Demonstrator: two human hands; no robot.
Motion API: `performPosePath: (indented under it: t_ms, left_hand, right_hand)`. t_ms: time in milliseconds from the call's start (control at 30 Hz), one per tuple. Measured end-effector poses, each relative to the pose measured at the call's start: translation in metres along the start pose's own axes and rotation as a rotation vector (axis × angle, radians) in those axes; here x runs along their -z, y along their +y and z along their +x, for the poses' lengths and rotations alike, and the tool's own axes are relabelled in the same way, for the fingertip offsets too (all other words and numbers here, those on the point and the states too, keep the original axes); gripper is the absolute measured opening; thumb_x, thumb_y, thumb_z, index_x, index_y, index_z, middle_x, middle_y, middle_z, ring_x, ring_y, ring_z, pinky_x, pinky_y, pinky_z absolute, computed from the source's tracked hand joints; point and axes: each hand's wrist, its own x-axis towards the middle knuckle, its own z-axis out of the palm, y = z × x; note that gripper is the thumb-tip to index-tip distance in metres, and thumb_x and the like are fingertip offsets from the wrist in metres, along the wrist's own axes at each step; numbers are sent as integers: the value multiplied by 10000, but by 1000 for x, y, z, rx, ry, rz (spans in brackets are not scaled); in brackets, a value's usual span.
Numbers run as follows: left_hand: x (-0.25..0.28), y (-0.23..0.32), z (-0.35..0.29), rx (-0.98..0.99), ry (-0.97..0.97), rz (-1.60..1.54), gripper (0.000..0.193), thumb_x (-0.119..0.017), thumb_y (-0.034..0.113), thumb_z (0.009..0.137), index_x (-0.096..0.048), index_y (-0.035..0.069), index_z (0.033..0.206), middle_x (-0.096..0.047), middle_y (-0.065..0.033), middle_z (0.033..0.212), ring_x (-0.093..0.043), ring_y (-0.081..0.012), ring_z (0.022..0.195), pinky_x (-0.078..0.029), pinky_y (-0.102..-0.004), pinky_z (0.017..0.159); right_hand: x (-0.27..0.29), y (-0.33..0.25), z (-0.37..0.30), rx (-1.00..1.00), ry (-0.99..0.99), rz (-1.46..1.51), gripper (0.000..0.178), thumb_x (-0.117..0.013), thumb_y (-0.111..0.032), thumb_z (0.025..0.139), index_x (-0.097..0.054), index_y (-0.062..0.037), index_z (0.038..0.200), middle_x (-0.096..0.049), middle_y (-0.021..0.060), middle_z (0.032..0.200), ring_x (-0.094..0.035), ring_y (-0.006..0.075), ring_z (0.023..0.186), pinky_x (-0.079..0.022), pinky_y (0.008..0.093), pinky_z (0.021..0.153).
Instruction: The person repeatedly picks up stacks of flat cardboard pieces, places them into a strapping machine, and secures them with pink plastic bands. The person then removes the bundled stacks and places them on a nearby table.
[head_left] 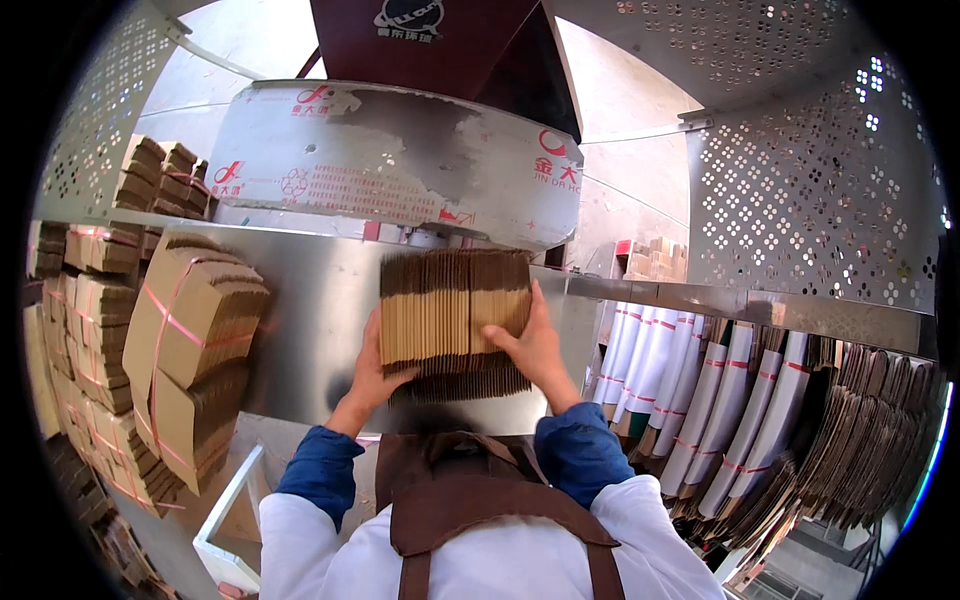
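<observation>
A block of flat cardboard pieces (pixel 425 325), standing on edge side by side, rests on the shiny metal table (pixel 310 340) in front of me. My left hand (pixel 372 365) presses against the left end of this stack, its thumb along the near lower edge. My right hand (pixel 530 345) grips the opposite end, with the thumb lying over the top edges and the fingers behind the side. Between them the pieces are squeezed together. The brown folded edges show along the far and near sides.
Left on the table lies a strapped cardboard bundle (pixel 195 330); more bundles (pixel 100 350) are piled beyond it. A metal panel with peeling film (pixel 400 165) crosses the far side. White-wrapped bundles (pixel 720 400) and brown cardboard (pixel 870 450) stand at right, below a perforated metal guard (pixel 810 200).
</observation>
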Motion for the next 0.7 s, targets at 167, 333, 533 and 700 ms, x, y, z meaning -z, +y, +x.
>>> performPosePath:
  t_ms: [167,333,533,700]
  left_hand:
    - [-8,-30,-12,97,-41,-99,1030,-845,234,635,-266,13,1458,-330,-197,1478,-289,-363,1385,-252,-413,1138]
    - [-10,11,-3,108,-7,-191,1054,-852,170,644,-219,-15,1467,-374,-196,1449,-368,-323,1345,-299,-401,1106]
    - [4,136,11,-87,-5,397,985,-805,292,683,-266,4,1456,-375,-235,1432,-395,-411,1303,-357,-447,1067]
    - [-71,197,26,27,-156,762,998,-801,305,656,-269,50,1461,-332,-192,1467,-391,-424,1272,-357,-463,1058]
  right_hand:
    - [19,49,-5,-30,-153,215,550,-404,-363,1020,-335,-36,1457,-486,185,1385,-441,283,1305,-328,347,1078]
    - [17,49,-6,-25,-145,393,571,-384,-386,1018,-366,16,1423,-505,166,1364,-450,233,1282,-324,343,1078]
    - [16,110,-18,-197,-266,862,617,-367,-463,1016,-384,8,1414,-498,115,1370,-460,213,1258,-348,351,1055]
    - [2,177,-18,-479,-260,1276,666,-376,-554,987,-415,-27,1393,-476,87,1396,-463,217,1263,-377,375,1039]
